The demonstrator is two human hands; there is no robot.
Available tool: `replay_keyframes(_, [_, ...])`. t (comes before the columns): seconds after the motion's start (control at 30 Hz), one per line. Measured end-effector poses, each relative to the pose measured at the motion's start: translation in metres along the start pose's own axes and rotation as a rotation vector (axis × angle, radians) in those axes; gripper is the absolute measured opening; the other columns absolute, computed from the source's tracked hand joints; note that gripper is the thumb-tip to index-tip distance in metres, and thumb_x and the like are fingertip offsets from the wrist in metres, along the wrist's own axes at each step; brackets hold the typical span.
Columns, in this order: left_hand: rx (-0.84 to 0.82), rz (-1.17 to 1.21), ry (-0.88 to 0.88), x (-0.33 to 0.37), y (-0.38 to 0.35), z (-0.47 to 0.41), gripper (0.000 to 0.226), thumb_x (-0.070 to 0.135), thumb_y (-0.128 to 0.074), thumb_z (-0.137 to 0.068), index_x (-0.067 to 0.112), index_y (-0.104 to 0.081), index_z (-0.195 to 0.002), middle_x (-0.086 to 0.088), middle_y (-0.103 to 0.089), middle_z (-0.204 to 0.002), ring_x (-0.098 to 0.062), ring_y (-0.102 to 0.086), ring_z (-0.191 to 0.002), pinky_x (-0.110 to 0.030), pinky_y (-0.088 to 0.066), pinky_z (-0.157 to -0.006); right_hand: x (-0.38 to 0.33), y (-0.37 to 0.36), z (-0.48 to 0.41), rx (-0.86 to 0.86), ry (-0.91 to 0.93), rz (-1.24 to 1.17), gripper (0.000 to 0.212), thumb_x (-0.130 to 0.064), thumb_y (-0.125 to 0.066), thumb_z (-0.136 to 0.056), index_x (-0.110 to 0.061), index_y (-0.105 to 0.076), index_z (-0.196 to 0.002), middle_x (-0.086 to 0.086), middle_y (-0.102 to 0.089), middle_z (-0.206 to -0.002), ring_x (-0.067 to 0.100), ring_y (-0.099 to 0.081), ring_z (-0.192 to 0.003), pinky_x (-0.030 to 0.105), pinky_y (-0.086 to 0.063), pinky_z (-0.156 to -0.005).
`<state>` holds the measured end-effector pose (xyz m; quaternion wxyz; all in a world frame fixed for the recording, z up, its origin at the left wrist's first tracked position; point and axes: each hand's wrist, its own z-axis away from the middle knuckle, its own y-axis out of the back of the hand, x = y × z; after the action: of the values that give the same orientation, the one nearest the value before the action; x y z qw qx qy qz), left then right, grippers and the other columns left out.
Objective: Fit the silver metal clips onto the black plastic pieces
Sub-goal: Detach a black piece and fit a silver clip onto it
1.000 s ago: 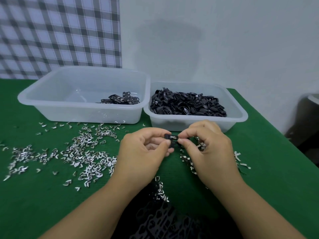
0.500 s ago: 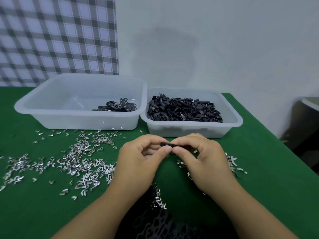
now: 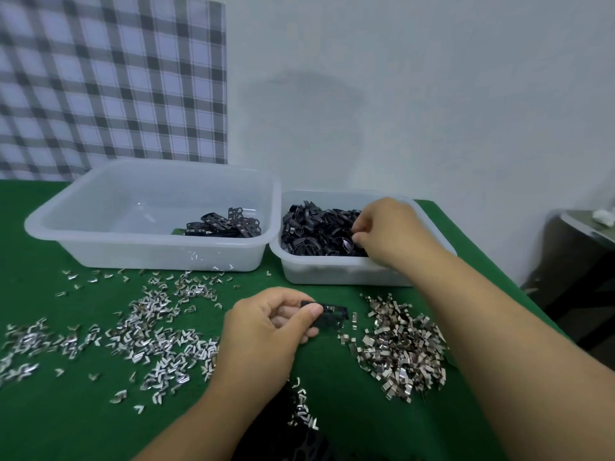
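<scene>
Green tabletop (image 3: 50,410) below me: my left hand (image 3: 263,331) pinches a black piece (image 3: 329,314); my right hand (image 3: 389,227) digs into the right tub (image 3: 332,274), grip hidden.

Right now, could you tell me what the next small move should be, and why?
Probably drop the finished piece into the left tub. The left hand pinches a black plastic piece that seems to carry a silver clip already, and that tub holds a few similar pieces. Meanwhile the right hand is in the right tub, its fingers on the loose black pieces.
</scene>
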<state>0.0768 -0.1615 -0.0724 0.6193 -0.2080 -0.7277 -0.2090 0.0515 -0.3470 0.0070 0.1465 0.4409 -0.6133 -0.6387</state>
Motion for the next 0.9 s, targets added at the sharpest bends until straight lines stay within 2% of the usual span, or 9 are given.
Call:
replay_keyframes(0.2, [-0.003,0.0,0.008,-0.001,0.0,0.0,0.013,0.008,-0.075,-0.077,0.019,-0.072,-0.07,-0.005,-0.07,-0.06,-0.013,-0.07,-0.057,-0.019,-0.053,-0.054,-0.003,-0.017,-0.029,-0.108,-0.043,0.127,0.022,-0.017,-0.077,-0.075,-0.004,-0.068,-0.09,0.011,-0.069,-0.088,0.026,-0.063,-0.083,0.034,-0.054,-0.077])
replay_keyframes(0.33, [0.001,0.009,0.006,-0.003,0.001,-0.001,0.013,0.009,-0.075,-0.076,0.02,-0.072,-0.068,-0.005,-0.069,-0.06,-0.014,-0.07,-0.057,-0.019,-0.054,-0.054,-0.005,-0.025,-0.036,-0.07,-0.017,0.224,0.014,-0.004,-0.066,-0.076,-0.007,-0.067,-0.089,0.01,-0.068,-0.086,0.026,-0.063,-0.079,0.03,-0.051,-0.065])
replay_keyframes(0.43, [0.004,0.019,0.013,-0.003,0.0,-0.001,0.013,0.009,-0.075,-0.077,0.018,-0.072,-0.069,-0.007,-0.069,-0.06,-0.014,-0.07,-0.056,-0.02,-0.054,-0.054,-0.003,-0.026,-0.038,-0.051,0.02,0.232,0.012,-0.004,-0.063,-0.077,-0.007,-0.068,-0.088,0.01,-0.068,-0.086,0.027,-0.064,-0.081,0.029,-0.05,-0.065])
replay_keyframes(0.5, [0.008,0.029,0.019,-0.002,0.0,-0.001,0.012,0.009,-0.075,-0.077,0.017,-0.072,-0.069,-0.007,-0.069,-0.061,-0.014,-0.07,-0.056,-0.019,-0.054,-0.054,-0.003,-0.02,-0.032,0.02,0.053,0.113,0.006,-0.009,-0.064,-0.079,-0.009,-0.069,-0.08,0.006,-0.068,-0.079,0.022,-0.062,-0.074,0.027,-0.05,-0.065])
replay_keyframes(0.57, [0.014,0.037,0.022,-0.001,0.0,0.0,0.011,0.009,-0.074,-0.078,0.017,-0.071,-0.07,-0.005,-0.07,-0.061,-0.014,-0.07,-0.056,-0.018,-0.053,-0.053,-0.004,-0.013,-0.017,0.158,0.071,-0.091,0.007,-0.015,-0.062,-0.082,-0.017,-0.068,-0.077,-0.005,-0.062,-0.065,0.011,-0.057,-0.061,0.02,-0.041,-0.053])
replay_keyframes(0.63, [0.021,0.049,0.026,-0.001,0.0,0.0,0.011,0.01,-0.073,-0.079,0.017,-0.071,-0.071,-0.003,-0.07,-0.061,-0.014,-0.07,-0.057,-0.017,-0.053,-0.052,-0.005,-0.006,0.006,0.256,0.07,-0.324,0.008,-0.02,-0.062,-0.082,-0.022,-0.065,-0.075,-0.005,-0.062,-0.056,0.005,-0.057,-0.053,0.019,-0.038,-0.05])
replay_keyframes(0.73, [0.036,0.054,0.029,-0.001,0.001,-0.001,0.013,0.011,-0.073,-0.08,0.019,-0.071,-0.069,-0.001,-0.07,-0.061,-0.014,-0.07,-0.057,-0.016,-0.052,-0.052,0.0,-0.004,0.052,0.204,0.099,-0.64,0.008,-0.016,-0.065,-0.082,-0.024,-0.066,-0.082,-0.005,-0.069,-0.062,0.0,-0.061,-0.051,0.019,-0.051,-0.053])
replay_keyframes(0.8, [0.045,0.051,0.029,-0.002,0.001,-0.001,0.015,0.012,-0.072,-0.08,0.021,-0.071,-0.068,-0.001,-0.071,-0.061,-0.013,-0.07,-0.057,-0.016,-0.052,-0.052,0.006,-0.011,0.08,0.143,0.104,-0.765,0.015,-0.011,-0.067,-0.081,-0.025,-0.067,-0.086,-0.004,-0.071,-0.068,0.006,-0.065,-0.057,0.014,-0.052,-0.057])
replay_keyframes(0.9, [0.05,0.037,0.025,-0.003,0.0,-0.002,0.016,0.012,-0.072,-0.081,0.022,-0.07,-0.069,0.0,-0.07,-0.061,-0.014,-0.07,-0.057,-0.016,-0.052,-0.052,0.015,-0.027,0.104,0.106,0.084,-0.916,0.009,-0.012,-0.068,-0.08,-0.02,-0.071,-0.079,0.002,-0.071,-0.07,0.01,-0.064,-0.058,0.015,-0.05,-0.057])
